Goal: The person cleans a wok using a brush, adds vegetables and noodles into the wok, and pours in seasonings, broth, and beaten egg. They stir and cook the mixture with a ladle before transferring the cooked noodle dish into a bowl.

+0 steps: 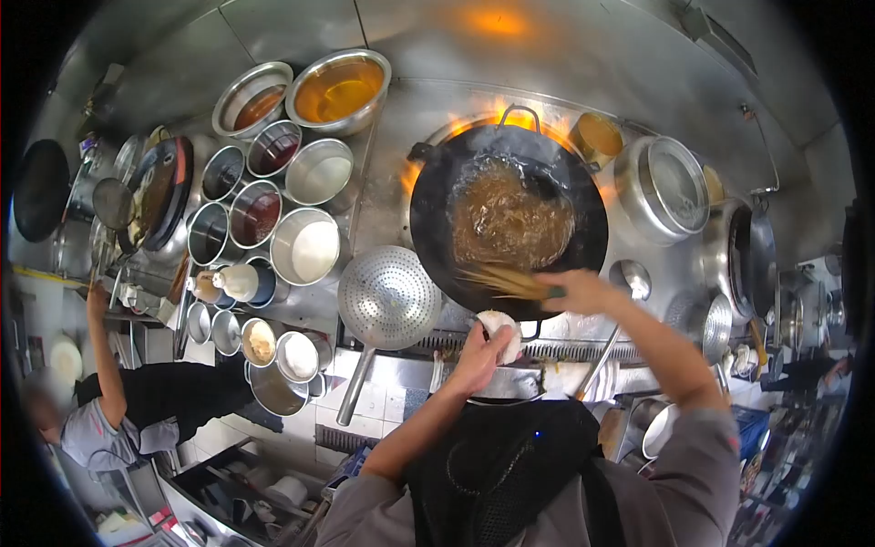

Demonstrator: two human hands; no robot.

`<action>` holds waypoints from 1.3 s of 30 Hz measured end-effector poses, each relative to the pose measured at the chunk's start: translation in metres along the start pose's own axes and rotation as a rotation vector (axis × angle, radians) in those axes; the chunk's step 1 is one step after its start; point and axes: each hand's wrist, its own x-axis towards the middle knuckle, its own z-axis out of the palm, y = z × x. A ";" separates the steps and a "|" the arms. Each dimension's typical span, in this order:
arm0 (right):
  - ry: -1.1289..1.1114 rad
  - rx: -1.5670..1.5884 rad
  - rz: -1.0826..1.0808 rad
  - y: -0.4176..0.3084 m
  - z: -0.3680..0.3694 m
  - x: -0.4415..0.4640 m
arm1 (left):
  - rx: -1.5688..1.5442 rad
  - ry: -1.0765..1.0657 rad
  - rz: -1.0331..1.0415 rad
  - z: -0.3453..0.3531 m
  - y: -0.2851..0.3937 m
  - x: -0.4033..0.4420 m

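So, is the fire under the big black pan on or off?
On: orange flames show around the far edge of the big black pan.

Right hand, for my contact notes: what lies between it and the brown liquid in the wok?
In the head view, a straw-coloured brush, held in the right hand, lies between that hand and the liquid.

– Can the bottom of the wok be made out?
– No, it is hidden by the churned brown liquid.
– And the brush?
– Its bristles are blurred; its grip is mostly covered by the right hand.
– The ladle?
– Its handle is partly hidden by the right forearm.
– Is anything cut off?
– The wearer's torso, by the lower edge.
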 end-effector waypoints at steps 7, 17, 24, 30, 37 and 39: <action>0.321 -0.032 0.297 -0.013 -0.031 0.080 | -0.010 0.031 -0.033 -0.002 0.001 0.001; 0.501 -0.115 0.252 0.050 -0.014 0.067 | -0.027 0.043 -0.116 -0.006 0.009 0.002; 0.244 1.010 0.057 -0.092 0.017 0.105 | -0.043 -0.033 -0.113 -0.018 0.005 0.006; 0.060 0.080 0.126 -0.042 0.016 -0.033 | -0.001 0.017 -0.120 -0.004 0.014 0.001; 0.390 -0.123 0.495 0.029 -0.007 0.080 | 0.008 0.046 -0.111 -0.002 0.016 0.002; 0.478 0.171 0.377 -0.030 0.007 0.115 | 0.020 0.047 -0.098 -0.002 0.014 0.001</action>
